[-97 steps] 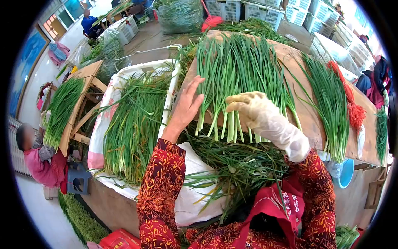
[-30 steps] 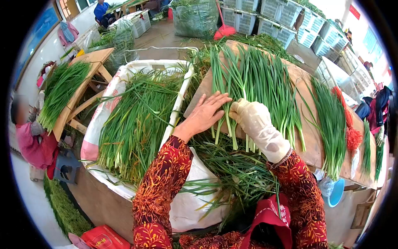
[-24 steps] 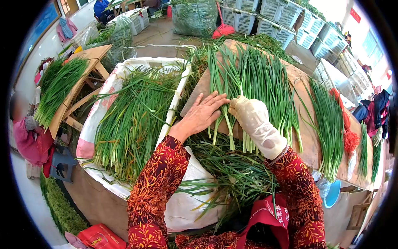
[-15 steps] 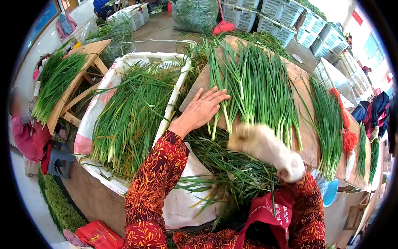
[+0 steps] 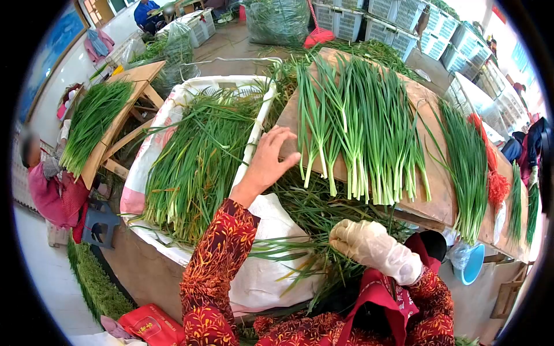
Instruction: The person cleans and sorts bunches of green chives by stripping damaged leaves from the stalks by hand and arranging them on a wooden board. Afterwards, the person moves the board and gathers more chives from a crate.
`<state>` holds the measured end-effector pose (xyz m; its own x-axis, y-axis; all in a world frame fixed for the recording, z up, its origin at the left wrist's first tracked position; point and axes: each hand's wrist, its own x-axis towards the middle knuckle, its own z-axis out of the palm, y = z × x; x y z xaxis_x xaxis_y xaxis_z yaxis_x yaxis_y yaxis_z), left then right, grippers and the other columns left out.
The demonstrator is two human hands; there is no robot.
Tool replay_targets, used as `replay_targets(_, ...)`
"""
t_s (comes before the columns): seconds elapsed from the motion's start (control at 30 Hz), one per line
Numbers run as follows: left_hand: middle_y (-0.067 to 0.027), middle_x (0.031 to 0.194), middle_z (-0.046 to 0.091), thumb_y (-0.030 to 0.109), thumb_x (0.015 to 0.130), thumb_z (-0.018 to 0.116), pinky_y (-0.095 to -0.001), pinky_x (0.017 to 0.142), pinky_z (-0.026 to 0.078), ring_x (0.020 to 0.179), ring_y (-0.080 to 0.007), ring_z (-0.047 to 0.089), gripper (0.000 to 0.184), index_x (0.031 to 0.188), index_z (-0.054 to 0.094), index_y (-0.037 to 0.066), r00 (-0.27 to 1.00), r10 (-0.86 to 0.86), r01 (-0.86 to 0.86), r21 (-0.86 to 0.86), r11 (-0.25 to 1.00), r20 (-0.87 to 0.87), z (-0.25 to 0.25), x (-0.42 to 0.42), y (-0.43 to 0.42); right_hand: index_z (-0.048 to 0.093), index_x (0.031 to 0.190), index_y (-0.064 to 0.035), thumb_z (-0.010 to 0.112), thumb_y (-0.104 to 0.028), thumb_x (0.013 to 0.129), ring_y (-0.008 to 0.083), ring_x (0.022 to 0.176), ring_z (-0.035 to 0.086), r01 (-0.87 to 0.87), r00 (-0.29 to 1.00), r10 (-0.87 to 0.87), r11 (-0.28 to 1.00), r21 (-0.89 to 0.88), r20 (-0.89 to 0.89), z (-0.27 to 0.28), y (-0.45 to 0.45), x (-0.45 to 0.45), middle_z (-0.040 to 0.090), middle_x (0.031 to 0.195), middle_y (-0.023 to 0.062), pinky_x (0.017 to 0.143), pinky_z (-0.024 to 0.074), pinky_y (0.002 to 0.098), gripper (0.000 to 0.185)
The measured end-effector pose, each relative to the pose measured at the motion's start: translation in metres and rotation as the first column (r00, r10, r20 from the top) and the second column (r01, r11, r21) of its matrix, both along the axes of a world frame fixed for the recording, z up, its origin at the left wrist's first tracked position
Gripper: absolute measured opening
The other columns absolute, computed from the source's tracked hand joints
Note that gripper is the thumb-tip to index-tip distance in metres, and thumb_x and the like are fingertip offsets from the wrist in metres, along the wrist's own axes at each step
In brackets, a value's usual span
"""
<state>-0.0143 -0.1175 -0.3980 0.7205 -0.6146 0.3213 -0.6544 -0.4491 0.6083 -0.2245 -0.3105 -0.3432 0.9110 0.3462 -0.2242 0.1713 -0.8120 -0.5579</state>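
Note:
My bare left hand [image 5: 268,161] is open in the air between the white crate [image 5: 253,138] and the board, its thumb apart from the fingers and nothing in it. My right hand [image 5: 369,245], in a pale glove, is lower and nearer my body, its fingers curled closed over the loose leaves [image 5: 306,210]; what they hold, if anything, is hidden. Beyond both hands, garlic chives [image 5: 369,127] lie side by side on the wooden board [image 5: 430,115], white stem ends toward me. More chives [image 5: 193,158] fill the crate.
A second bunch [image 5: 461,173] lies farther right, beside a red string bundle [image 5: 497,187]. A blue basin [image 5: 470,264] stands below the board. At left, a person [image 5: 55,184] sits by another chive-laden board [image 5: 109,124]. Stacked crates [image 5: 392,34] stand at the back.
My left hand has lifted off the chives on the board and moved left. My gloved right hand has drawn down toward my body, away from the stem ends.

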Motion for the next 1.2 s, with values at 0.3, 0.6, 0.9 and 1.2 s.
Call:
replay_targets(0.3, -0.0126, 0.125, 0.050, 0.020, 0.076, 0.068, -0.0452, 0.107, 0.025, 0.124, -0.0310, 0.041, 0.020, 0.088, 0.061, 0.005, 0.992, 0.127, -0.127, 0.043, 0.991, -0.011, -0.001, -0.001, -0.014, 0.062, 0.106, -0.0111, 0.053, -0.031, 0.091, 0.0332, 0.090, 0.061, 0.018, 0.972, 0.002, 0.997, 0.081, -0.234, -0.025, -0.003, -0.027, 0.064, 0.099, 0.0117, 0.077, 0.0489, 0.0409, 0.027)
replay_targets(0.6, -0.0072, 0.106, 0.062, 0.031, 0.077, 0.068, -0.0398, 0.089, 0.042, 0.102, -0.0260, 0.055, 0.030, 0.096, 0.063, 0.009, 0.938, 0.304, -0.298, 0.059, 0.953, -0.166, 0.014, 0.001, -0.007, 0.063, 0.106, -0.0117, 0.052, -0.034, 0.091, 0.0320, 0.092, 0.061, 0.078, 0.972, -0.051, 0.991, 0.111, -0.227, -0.032, -0.019, -0.042, 0.064, 0.100, 0.0112, 0.079, 0.0483, 0.0404, 0.029)
replay_targets(0.9, -0.0064, 0.096, 0.064, 0.022, 0.079, 0.065, -0.0385, 0.083, 0.043, 0.090, -0.0274, 0.059, 0.016, 0.088, 0.062, 0.008, 0.923, 0.350, -0.380, 0.247, 0.891, 0.159, 0.027, -0.013, -0.017, 0.064, 0.107, -0.0109, 0.052, -0.035, 0.091, 0.0329, 0.094, 0.061, 0.109, 0.973, -0.077, 0.984, 0.139, -0.220, -0.009, -0.033, -0.047, 0.064, 0.101, 0.0130, 0.081, 0.0483, 0.0386, 0.031)
replay_targets(1.2, -0.0057, 0.103, 0.061, 0.024, 0.093, 0.055, -0.0243, 0.064, 0.045, 0.072, -0.0089, 0.056, 0.028, 0.114, 0.050, 0.006, 0.772, -0.255, -0.498, -0.803, 0.327, -0.583, 0.066, -0.060, 0.049, 0.064, 0.095, -0.0069, 0.056, -0.044, 0.087, 0.0311, 0.075, 0.065, 0.472, 0.811, -0.468, 0.878, 0.080, 0.352, 0.057, -0.055, 0.075, 0.067, 0.079, 0.0126, 0.069, 0.0494, 0.0396, 0.038)
